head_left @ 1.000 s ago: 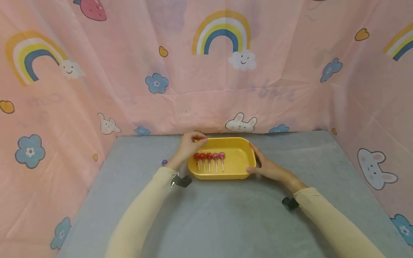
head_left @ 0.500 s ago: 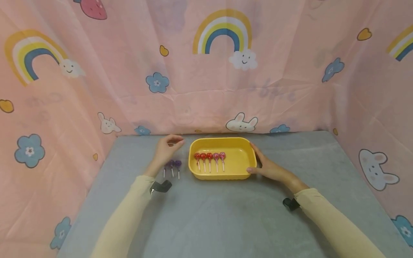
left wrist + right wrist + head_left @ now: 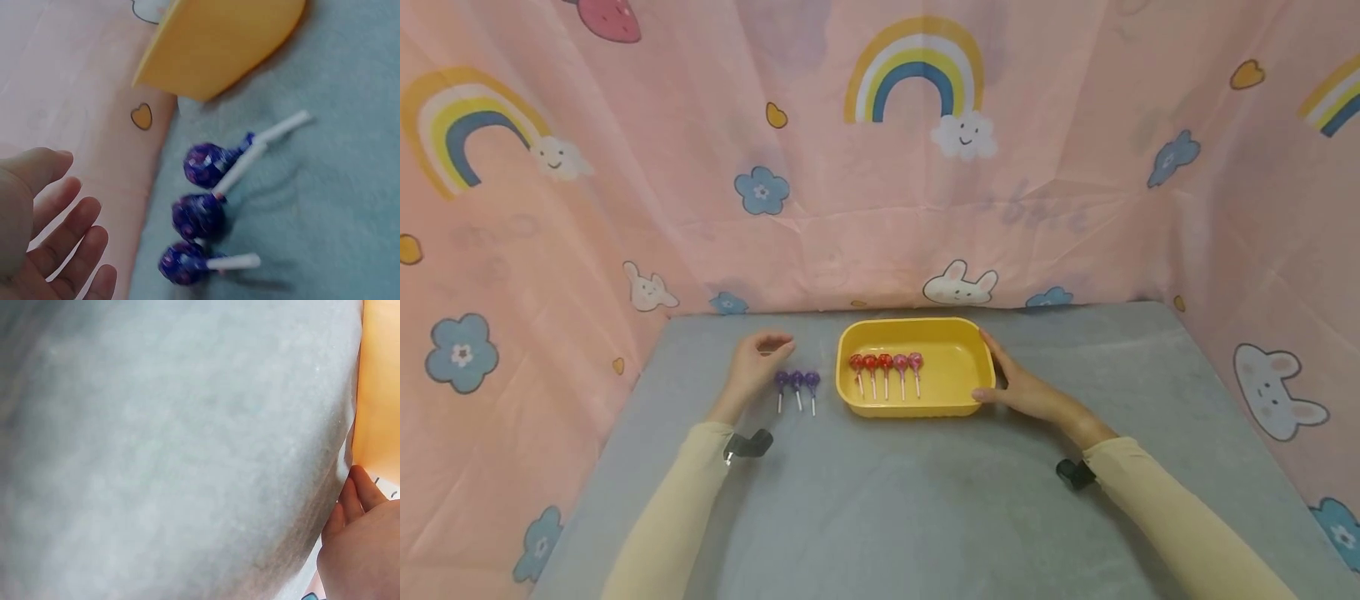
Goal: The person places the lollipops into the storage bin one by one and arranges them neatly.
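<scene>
A yellow plastic tray stands on the table, holding red lollipops and pink lollipops side by side in its left half. My right hand holds the tray's right end, thumb over the near corner and fingers along the outer side. Left of the tray lie three purple lollipops in a row, sticks toward me; the left wrist view shows their dark wrappers close up. Just left of them is my left hand, fingers loosely bent and holding nothing.
A grey-blue cloth covers the table. Behind it and at both sides hangs a pink curtain printed with rainbows, rabbits and flowers. A dark wrist camera sits below my left hand.
My left hand has moved left from the tray's left rim, past the purple lollipops, which now show fully. The right hand and the tray have stayed in place.
</scene>
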Motion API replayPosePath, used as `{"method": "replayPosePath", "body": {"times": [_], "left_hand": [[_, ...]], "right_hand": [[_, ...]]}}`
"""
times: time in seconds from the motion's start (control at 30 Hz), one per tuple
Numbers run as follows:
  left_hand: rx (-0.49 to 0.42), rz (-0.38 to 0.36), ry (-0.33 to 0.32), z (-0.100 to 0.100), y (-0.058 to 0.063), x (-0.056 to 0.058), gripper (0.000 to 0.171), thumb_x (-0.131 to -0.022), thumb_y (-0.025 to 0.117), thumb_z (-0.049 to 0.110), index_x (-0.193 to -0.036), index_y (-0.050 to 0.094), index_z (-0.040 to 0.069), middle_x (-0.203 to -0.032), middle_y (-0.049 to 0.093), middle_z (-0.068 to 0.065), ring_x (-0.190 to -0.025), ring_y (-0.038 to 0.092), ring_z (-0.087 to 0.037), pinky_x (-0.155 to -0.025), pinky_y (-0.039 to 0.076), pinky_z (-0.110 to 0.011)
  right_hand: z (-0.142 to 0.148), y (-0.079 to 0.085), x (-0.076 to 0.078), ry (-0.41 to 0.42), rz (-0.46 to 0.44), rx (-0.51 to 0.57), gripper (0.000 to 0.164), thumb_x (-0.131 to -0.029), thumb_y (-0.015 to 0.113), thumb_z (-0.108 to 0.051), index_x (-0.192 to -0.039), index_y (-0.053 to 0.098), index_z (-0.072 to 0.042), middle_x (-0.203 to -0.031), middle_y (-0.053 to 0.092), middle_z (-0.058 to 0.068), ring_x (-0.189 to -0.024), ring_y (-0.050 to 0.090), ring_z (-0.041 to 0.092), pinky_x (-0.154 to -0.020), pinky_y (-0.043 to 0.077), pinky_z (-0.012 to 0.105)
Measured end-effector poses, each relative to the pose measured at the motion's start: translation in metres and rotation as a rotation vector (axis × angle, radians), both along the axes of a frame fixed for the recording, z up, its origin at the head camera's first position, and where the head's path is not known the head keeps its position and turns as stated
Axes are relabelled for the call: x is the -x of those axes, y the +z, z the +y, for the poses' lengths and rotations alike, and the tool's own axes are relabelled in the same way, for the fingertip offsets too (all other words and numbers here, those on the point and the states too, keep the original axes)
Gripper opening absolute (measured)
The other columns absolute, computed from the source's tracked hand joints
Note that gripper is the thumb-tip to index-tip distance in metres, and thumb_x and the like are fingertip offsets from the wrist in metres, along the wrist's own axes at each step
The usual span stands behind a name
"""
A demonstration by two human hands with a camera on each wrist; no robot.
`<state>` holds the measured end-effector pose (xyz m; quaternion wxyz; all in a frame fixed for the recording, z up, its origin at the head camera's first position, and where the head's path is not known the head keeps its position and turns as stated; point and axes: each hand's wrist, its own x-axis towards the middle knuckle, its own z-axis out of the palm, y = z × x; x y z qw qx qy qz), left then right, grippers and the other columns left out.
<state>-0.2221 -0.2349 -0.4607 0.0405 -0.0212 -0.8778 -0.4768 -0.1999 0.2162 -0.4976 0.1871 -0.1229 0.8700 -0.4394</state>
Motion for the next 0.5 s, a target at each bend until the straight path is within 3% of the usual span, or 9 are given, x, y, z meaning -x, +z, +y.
{"method": "replayPosePath", "body": {"times": [0.2,0.5], "left_hand": [[0.011,-0.075,0.007,-0.014,-0.016,-0.003,0.033,-0.095,0.066,0.024,-0.12,0.067,0.003,-0.123,0.068,-0.019,-0.116,0.062,-0.033,-0.105,0.049,-0.048],[0.076,-0.153,-0.081,-0.035,-0.041,-0.004,0.036,-0.094,0.066,0.021,-0.125,0.064,0.003,-0.13,0.065,-0.019,-0.124,0.059,-0.037,-0.11,0.045,-0.051]], "right_hand": [[0.0,0.0,0.001,-0.001,0.0,-0.011,0.108,-0.09,0.07,-0.042,-0.158,-0.012,-0.033,-0.169,-0.007,0.01,-0.155,0.001,0.042,-0.119,0.009,0.071],[-0.002,0.001,0.001,-0.01,-0.006,-0.025,0.109,-0.089,0.071,-0.046,-0.158,-0.013,-0.033,-0.169,-0.006,0.01,-0.155,0.001,0.042,-0.119,0.009,0.071]]}}
